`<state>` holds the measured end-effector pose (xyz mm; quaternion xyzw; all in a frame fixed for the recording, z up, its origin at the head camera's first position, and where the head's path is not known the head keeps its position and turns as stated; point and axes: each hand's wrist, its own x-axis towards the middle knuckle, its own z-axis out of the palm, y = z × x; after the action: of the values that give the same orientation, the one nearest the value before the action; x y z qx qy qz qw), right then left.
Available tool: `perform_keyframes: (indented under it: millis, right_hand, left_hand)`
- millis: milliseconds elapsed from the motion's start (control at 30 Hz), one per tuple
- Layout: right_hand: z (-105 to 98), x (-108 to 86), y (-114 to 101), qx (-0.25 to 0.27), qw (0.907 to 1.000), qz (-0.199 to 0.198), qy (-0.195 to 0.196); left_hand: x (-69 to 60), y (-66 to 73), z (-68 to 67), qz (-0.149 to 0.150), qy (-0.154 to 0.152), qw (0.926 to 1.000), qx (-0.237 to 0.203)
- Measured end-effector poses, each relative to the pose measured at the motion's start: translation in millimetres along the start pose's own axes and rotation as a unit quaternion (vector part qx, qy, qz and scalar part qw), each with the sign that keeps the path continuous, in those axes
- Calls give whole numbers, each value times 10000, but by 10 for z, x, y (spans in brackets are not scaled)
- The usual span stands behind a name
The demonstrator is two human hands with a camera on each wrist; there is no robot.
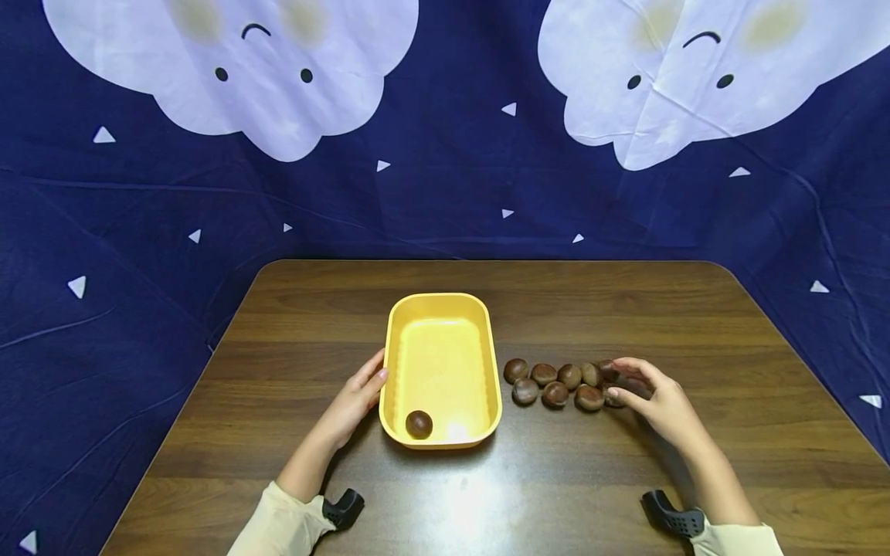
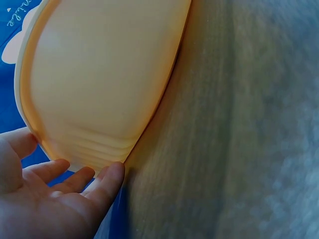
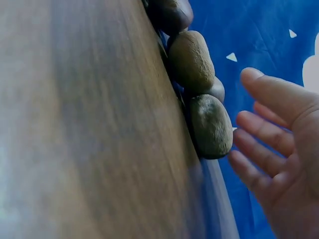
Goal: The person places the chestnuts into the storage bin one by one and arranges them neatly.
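Note:
A yellow tray point(image 1: 445, 363) stands on the table with one brown chestnut point(image 1: 419, 425) in its near left corner. My left hand point(image 1: 354, 405) touches the tray's left side with its fingers; in the left wrist view the fingertips of that hand point(image 2: 65, 199) lie against the tray wall point(image 2: 99, 89). Right of the tray, several chestnuts point(image 1: 555, 394) lie in two rough rows. My right hand point(image 1: 664, 405) is at their right end, thumb and fingers spread around the last ones. In the right wrist view, the hand point(image 3: 284, 144) is beside a chestnut point(image 3: 212, 127), fingers relaxed, gripping nothing.
The wooden table point(image 1: 313, 309) has rounded far corners. Behind it hangs a dark blue cloth point(image 1: 452, 193) with white clouds and small triangles. Black bands point(image 1: 673, 516) are on both wrists, beside light sleeves point(image 1: 278, 525).

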<state>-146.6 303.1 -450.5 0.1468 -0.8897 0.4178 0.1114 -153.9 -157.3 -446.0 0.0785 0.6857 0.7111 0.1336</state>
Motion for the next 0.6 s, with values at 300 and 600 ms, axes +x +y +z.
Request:
perform_keyframes:
  millis: [300, 600]
  right_hand:
    - [9, -84, 144, -244, 9990, 196, -304]
    - [28, -80, 176, -726, 9963, 145, -431]
  left_hand:
    - [4, -16, 2, -46, 7, 10000, -46]
    - [6, -22, -9, -18, -1, 10000, -67]
